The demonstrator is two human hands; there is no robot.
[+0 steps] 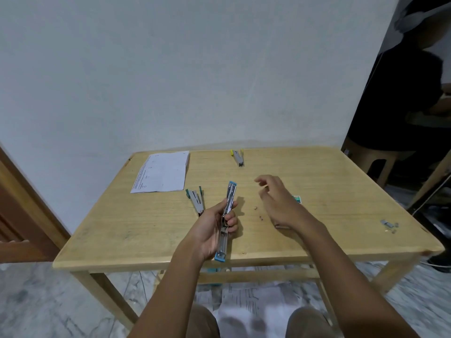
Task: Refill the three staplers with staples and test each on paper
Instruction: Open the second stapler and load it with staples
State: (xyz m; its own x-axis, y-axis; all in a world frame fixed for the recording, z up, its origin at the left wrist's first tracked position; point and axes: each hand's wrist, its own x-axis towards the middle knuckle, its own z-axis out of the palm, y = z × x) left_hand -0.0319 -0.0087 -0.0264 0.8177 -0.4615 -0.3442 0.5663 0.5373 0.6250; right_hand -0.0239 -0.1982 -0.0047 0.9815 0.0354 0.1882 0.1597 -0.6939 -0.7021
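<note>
My left hand grips a blue stapler that is swung fully open into one long strip, held above the wooden table. My right hand hovers to its right with loosely spread fingers and holds nothing. A green stapler lies opened just left of my left hand. A yellow stapler lies near the far edge. A white printed paper lies at the far left. A small green staple box peeks out behind my right hand.
Loose staple bits lie between my hands, and a cluster of staples sits near the right edge. Papers lie on the floor under the table. A seated person in dark clothes and a plastic stool are at the right.
</note>
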